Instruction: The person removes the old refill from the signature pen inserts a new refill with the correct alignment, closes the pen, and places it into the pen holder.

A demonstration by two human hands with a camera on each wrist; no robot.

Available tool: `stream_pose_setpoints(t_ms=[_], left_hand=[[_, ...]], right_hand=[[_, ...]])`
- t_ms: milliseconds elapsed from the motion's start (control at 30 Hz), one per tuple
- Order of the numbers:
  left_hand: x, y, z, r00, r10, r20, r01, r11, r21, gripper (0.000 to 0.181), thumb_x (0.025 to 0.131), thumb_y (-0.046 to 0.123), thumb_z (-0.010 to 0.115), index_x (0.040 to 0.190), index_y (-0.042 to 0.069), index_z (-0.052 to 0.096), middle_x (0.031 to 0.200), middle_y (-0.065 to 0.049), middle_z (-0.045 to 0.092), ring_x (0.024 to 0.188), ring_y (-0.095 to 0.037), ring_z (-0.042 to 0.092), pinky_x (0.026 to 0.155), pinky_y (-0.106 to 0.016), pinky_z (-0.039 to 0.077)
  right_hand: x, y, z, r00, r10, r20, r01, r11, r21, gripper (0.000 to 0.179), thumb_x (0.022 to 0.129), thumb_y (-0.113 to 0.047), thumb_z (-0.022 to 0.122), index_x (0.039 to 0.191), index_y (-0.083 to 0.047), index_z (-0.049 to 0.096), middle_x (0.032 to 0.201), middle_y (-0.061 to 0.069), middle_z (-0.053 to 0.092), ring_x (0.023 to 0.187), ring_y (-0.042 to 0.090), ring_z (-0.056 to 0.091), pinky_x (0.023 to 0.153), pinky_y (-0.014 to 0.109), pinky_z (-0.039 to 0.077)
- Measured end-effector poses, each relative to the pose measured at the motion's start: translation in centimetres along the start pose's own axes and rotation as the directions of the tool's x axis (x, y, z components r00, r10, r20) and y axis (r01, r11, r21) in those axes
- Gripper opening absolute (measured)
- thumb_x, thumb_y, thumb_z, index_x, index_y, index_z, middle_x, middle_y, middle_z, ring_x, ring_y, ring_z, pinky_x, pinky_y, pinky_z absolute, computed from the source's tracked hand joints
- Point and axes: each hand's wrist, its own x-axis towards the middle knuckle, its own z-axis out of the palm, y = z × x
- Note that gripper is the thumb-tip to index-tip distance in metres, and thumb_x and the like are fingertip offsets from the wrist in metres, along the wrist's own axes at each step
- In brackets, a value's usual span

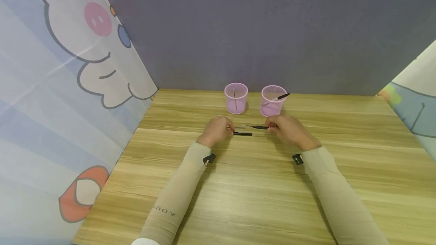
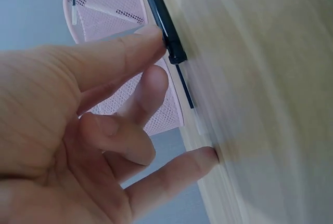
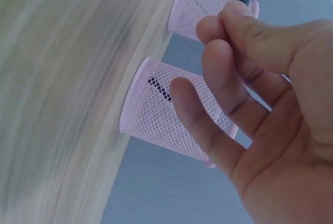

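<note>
My left hand (image 1: 217,131) is low over the table, thumb and fingertip at a slim black pen-like tool (image 2: 162,18). A thin dark shaft runs out of that tool's end. The little finger (image 2: 171,177) reaches down to the tabletop. My right hand (image 1: 287,129) pinches a second slim black tool (image 1: 260,127) between thumb and forefinger. Its thin shaft points left, toward the left hand, and ends in a whitish tip. The other right fingers (image 3: 200,115) are loosely bent. In the head view a thin rod (image 1: 240,127) lies beside the left fingertips.
Two pink mesh cups stand behind the hands: the left cup (image 1: 236,103) holds a thin dark stick, the right cup (image 1: 270,107) a black-ended pale stick (image 1: 283,96) leaning out over its rim. A grey panel (image 1: 272,29) rises at the wooden table's (image 1: 252,192) back edge.
</note>
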Motion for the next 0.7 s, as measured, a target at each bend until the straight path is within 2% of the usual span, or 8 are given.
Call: stream_pose_setpoints(t_ms=[300,700], left_hand=[[0.01,-0.08,0.34,0.998,-0.056,-0.011,0.057,0.998,0.028,0.01,0.089,0.02,0.079,0.099,0.02,0.081,0.122,-0.001,0.075,0.118,-0.026,0.067,0.1,-0.045,0.053],[0.16,-0.05,0.58,0.996,-0.082,-0.029,0.083,0.995,0.051,0.007,0.085,0.019,0.083,0.091,0.022,0.079,0.118,0.0,0.076,0.112,-0.025,0.069,0.092,-0.045,0.056]], right_hand=[[0.06,0.12,0.05,1.0,-0.002,-0.006,0.002,1.0,-0.001,0.006,0.09,-0.009,0.075,0.095,-0.012,0.073,0.082,-0.001,0.07,0.078,0.016,0.064,0.074,0.043,0.054],[0.07,0.07,-0.15,1.0,0.003,0.002,-0.003,1.0,-0.004,0.006,0.091,-0.009,0.074,0.096,-0.012,0.073,0.082,-0.001,0.07,0.078,0.016,0.064,0.073,0.042,0.053]])
